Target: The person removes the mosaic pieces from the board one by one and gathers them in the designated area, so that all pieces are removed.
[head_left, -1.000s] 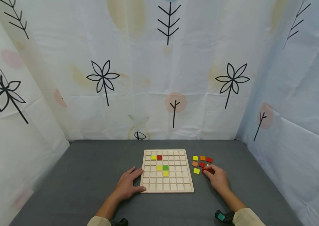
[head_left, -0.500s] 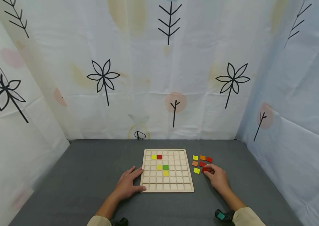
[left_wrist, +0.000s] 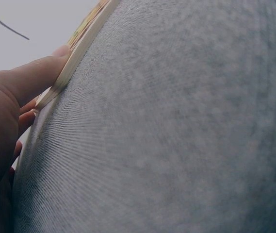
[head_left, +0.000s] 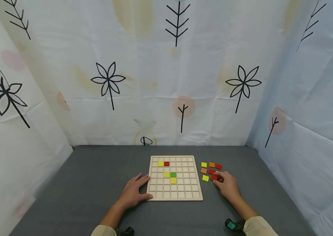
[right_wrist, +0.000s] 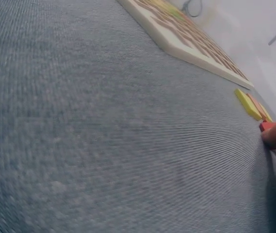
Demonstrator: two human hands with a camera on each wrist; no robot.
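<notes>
In the head view my left hand (head_left: 133, 194) lies at the near left corner of a pale wooden grid board (head_left: 188, 188), fingers spread along its left side. Its thumb (left_wrist: 43, 73) rests on the board's edge in the left wrist view. To the right of the board, my right hand (head_left: 227, 187) pinches a red square tile (head_left: 214, 177) between thumb and index finger, low over the grey cloth. The tile's red edge (right_wrist: 266, 126) shows at the thumb tip in the right wrist view. The other right fingers are curled under and partly hidden.
Several loose tiles lie right of the board, among them a yellow tile (head_left: 205, 178), an orange tile (head_left: 212, 165) and a red tile (head_left: 218, 166). In the grid sit a green tile (head_left: 173, 174), a red tile (head_left: 166, 164) and several yellow ones. Patterned curtains (head_left: 154, 72) surround the table.
The right thumb and fingertips have shifted slightly to the right, so more of the red tile shows. My left hand and the board stay where they were.
</notes>
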